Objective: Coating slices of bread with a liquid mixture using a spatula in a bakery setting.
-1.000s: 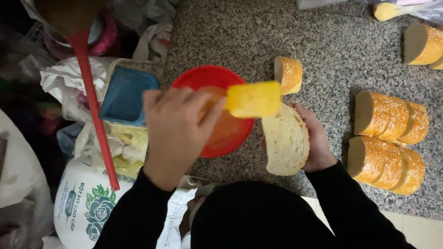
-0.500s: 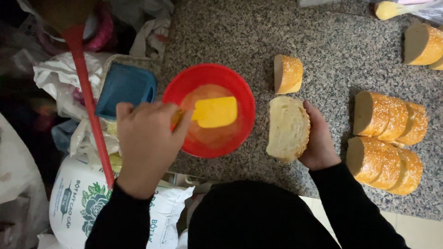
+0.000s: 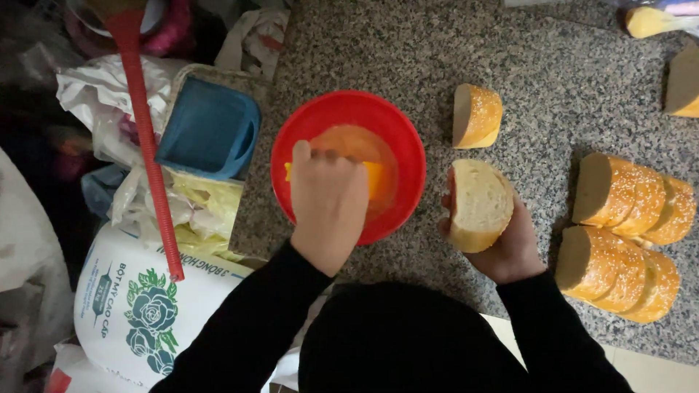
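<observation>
Meanwhile, left hand (image 3: 328, 200) pinching yellow brush (image 3: 373, 178) inside red bowl (image 3: 397, 138) at centre; right hand (image 3: 502, 244) wrapped round bread slice (image 3: 477, 204) alongside. Overloaded bristles likely to drip on granite counter (image 3: 553, 80).

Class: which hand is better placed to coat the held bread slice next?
Left: the left hand holds the yellow spreader in the red bowl; the right hand holds the bread slice.
</observation>
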